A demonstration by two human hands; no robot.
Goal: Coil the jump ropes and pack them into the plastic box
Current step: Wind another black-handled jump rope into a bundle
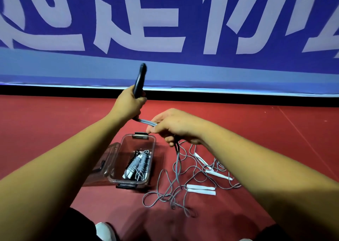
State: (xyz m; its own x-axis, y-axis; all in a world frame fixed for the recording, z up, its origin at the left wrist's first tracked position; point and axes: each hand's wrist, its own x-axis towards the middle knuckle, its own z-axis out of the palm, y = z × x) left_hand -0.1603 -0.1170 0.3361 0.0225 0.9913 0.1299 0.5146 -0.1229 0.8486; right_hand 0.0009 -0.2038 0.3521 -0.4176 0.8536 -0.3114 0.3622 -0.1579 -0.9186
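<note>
The left hand [128, 103] grips dark handles [140, 79] upright. The right hand [176, 127] pinches the grey rope [146, 121], seemingly doubled. Coiled ropes [137, 165] lie in the plastic box [152, 143].

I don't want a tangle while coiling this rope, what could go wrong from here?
The grey cord running down from your right grip runs into the tangled loose ropes on the floor; pulling could knot it or drag the white handles along. The plastic box already holds coiled ropes, so space may get tight.
</note>
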